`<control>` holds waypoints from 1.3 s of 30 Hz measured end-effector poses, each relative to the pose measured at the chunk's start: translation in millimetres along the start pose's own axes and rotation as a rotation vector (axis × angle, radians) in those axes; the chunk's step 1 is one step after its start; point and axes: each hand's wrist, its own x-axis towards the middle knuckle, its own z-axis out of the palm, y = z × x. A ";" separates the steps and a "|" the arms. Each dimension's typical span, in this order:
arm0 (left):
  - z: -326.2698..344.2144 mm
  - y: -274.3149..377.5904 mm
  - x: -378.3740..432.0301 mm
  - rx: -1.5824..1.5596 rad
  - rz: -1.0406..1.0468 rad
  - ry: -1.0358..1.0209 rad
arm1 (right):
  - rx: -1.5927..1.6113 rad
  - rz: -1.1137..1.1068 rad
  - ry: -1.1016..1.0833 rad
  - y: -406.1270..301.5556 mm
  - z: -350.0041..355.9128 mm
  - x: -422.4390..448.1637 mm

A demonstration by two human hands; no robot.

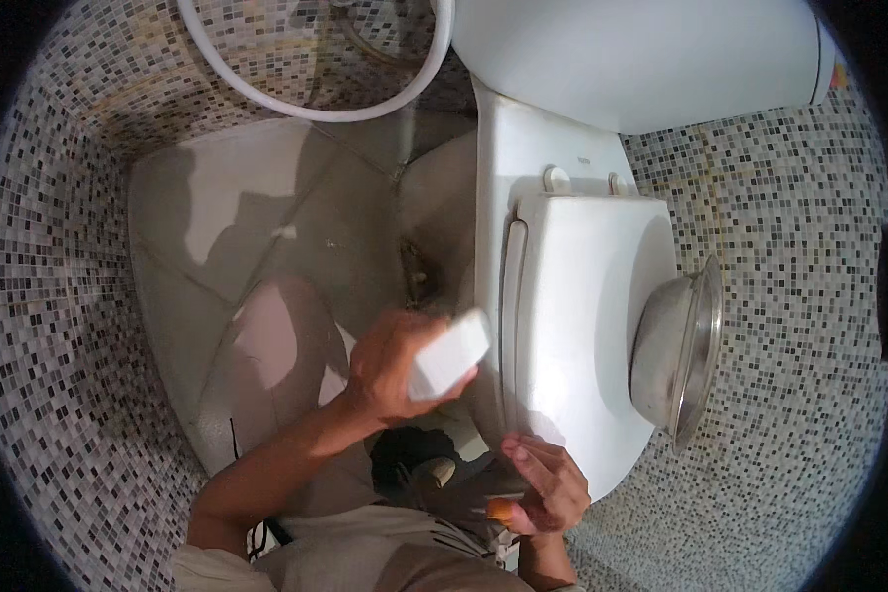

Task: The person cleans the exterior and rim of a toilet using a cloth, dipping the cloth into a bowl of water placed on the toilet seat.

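Note:
My left hand (388,362) grips a white rectangular block (451,355), blurred, so I cannot tell what it is made of. It is held in the air, just left of the side of a white ceramic toilet (492,133). The toilet's white lid (562,325) is down over the seat. My right hand (551,481) is near the front left edge of the lid, its thumb apart from the fingers and nothing plainly held. An orange patch covers the tip of that thumb. Whether the hand touches the lid, I cannot tell.
A metal bowl (662,355) leans between the lid's right side and the mosaic-tiled wall (777,296). Behind stands the white cistern (651,59). A white curved tube (325,115) hangs at the top. The tiled floor (355,200) has a dark stained spot beside the toilet base.

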 end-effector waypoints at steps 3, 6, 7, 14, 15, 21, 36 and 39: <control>3.0 9.9 -22.2 -0.123 0.064 -0.012 | -0.002 -0.020 0.006 1.4 0.8 1.7; 8.0 6.2 -6.4 -0.068 -0.079 0.046 | -0.022 -0.026 -0.001 1.2 -0.8 1.3; 10.4 4.2 3.9 -0.060 -0.091 0.123 | -0.024 -0.023 -0.003 1.1 -0.8 0.6; 5.7 23.4 -25.0 -0.151 -0.028 0.001 | -0.049 -0.043 -0.004 1.4 3.0 1.5; 6.3 22.1 -19.0 -0.097 -0.038 0.015 | -0.054 -0.043 -0.004 1.8 3.4 1.4; 4.5 19.3 -6.4 -0.104 -0.016 0.023 | -0.056 -0.017 0.003 0.3 1.3 -2.5; 4.2 18.3 -12.0 -0.110 -0.010 -0.023 | -0.016 -0.044 0.006 2.3 0.4 -0.2; 6.3 7.3 10.2 -0.024 0.014 0.062 | -0.018 -0.045 -0.008 2.6 0.2 -1.3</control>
